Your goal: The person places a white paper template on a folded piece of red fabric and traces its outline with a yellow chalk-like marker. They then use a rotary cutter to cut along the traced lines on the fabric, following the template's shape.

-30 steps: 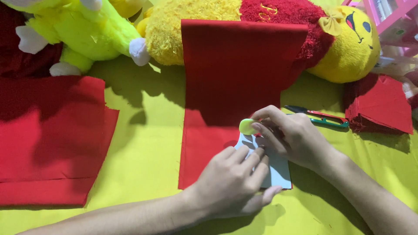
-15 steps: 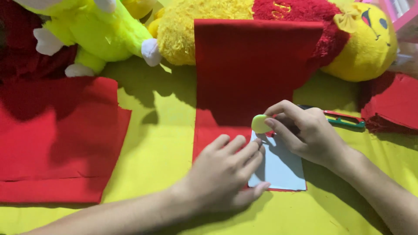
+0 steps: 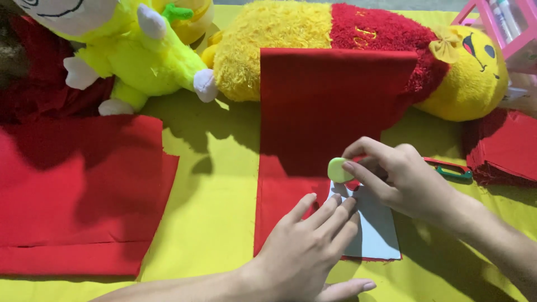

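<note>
A yellow cloth (image 3: 218, 184) covered the work surface from edge to edge; across its far side lay a long yellow plush toy with a red middle (image 3: 347, 39), and beside it, at the upper left, a lime-green plush toy (image 3: 134, 61) with white paws; a wide sheet of red fabric (image 3: 72, 190) lay flat on the left, its lower edge folded over, well apart from the hands; a taller strip of red fabric (image 3: 330, 106) ran down the centre, its upper end propped against the long plush and its lower end flat on the cloth; a stack of red fabric pieces (image 3: 503, 145) sat at the right edge, below a pink container (image 3: 503, 28) at the top right corner; the left hand (image 3: 305, 251) lay spread, fingers together and palm down, holding nothing but pressing on a pale grey paper template (image 3: 377, 229) that rested on the lower end of the centre strip; the right hand (image 3: 403, 179) was closed in a pinch, thumb and forefinger gripping a small round pale-green chalk disc (image 3: 338, 169) at the template's upper left corner, touching the red fabric there; a red and green pair of scissors (image 3: 450, 168) lay just beyond the right hand, between it and the stack of pieces, partly hidden by the knuckles
</note>
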